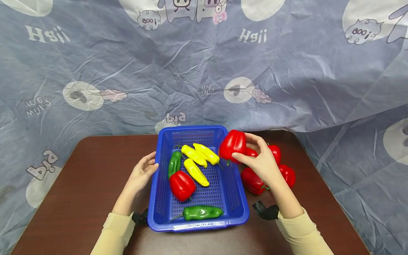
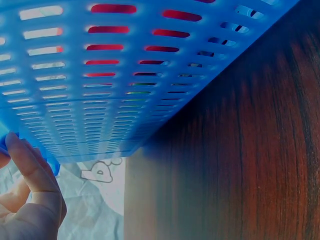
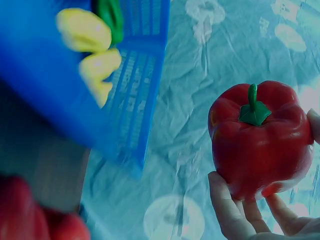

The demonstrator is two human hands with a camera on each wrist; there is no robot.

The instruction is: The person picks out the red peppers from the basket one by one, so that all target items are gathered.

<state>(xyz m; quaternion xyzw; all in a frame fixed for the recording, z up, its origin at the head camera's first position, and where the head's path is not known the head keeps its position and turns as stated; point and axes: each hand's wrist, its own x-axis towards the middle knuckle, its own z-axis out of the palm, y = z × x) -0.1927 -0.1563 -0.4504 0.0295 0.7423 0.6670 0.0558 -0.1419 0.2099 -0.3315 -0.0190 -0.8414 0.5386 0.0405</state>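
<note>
In the head view my right hand [image 1: 261, 159] holds a red bell pepper [image 1: 233, 144] over the right rim of a blue plastic basket [image 1: 237, 209]. The right wrist view shows that bell pepper [image 3: 260, 142] with its green stem up, gripped between thumb and fingers. My left hand [image 1: 144, 171] grips the basket's left rim; its fingers [image 2: 32, 167] curl at the rim in the left wrist view. Inside the basket lie another red bell pepper [image 1: 182, 186], a green pepper [image 1: 174, 164], a second green pepper [image 1: 203, 213] near the front, and three yellow peppers [image 1: 196, 172].
Right of the basket, several red bell peppers [image 1: 253, 180] lie on the brown wooden table [image 1: 79, 184], partly behind my right hand and forearm. A grey printed cloth [image 1: 191, 71] hangs behind the table. Black straps [image 1: 266, 211] show near both wrists.
</note>
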